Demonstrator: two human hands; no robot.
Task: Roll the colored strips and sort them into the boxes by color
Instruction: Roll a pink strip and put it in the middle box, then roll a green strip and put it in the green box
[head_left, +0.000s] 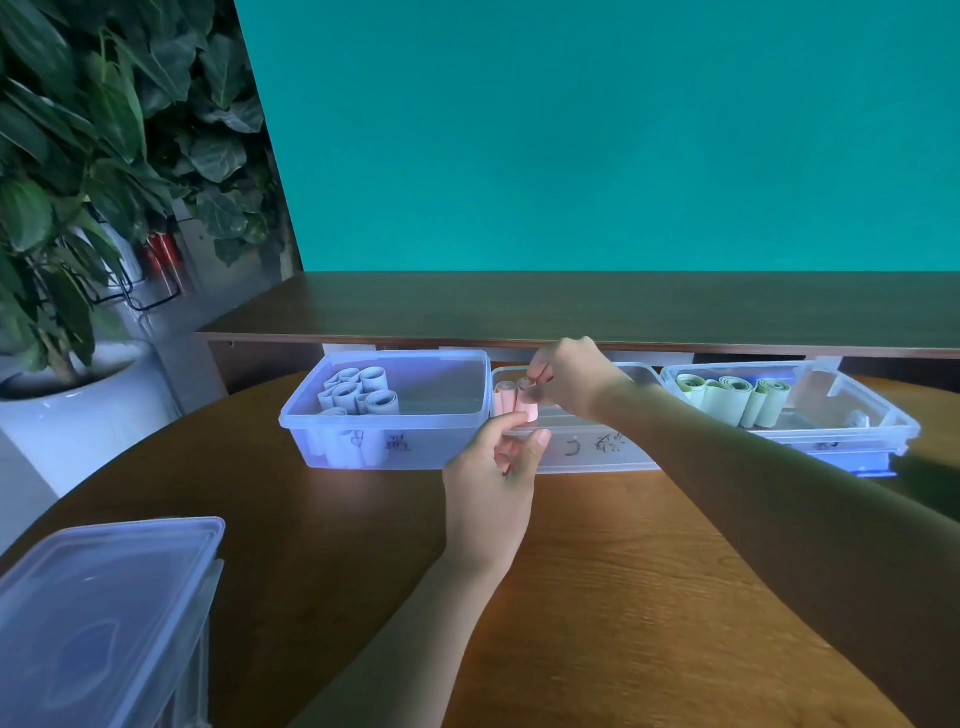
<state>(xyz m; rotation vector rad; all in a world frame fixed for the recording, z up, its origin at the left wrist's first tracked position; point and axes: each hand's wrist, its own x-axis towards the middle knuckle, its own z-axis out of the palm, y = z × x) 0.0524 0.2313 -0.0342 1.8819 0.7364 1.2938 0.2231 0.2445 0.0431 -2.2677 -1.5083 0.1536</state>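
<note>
1. Three clear plastic boxes stood in a row at the far edge of the round wooden table (623, 597): the left box (384, 447), the middle box (597, 452) and the right box (852, 431), each touching or just beside its neighbour.
2. The left box held pale blue rolls (361, 392), standing upright in its left part.
3. The right box held pale green rolls (732, 397), grouped toward its left and centre.
4. The middle box held pink rolls (505, 397) at its left end, partly hidden behind the hands.
5. The right hand (571, 382) reached over the middle box, its fingers curled and pinching the upper part of a pink roll (531, 402); the exact contact was blurred.
6. The left hand (493, 483) was raised just in front of the middle box's near wall, thumb and forefinger curled close together at the lower end of the same pink roll; how firmly it gripped could not be told.
7. A lidded clear container (104, 618) stood at the near left of the table, well apart from the row.
8. A potted plant (78, 156) in a white pot stood to the left, beyond the table.
</note>
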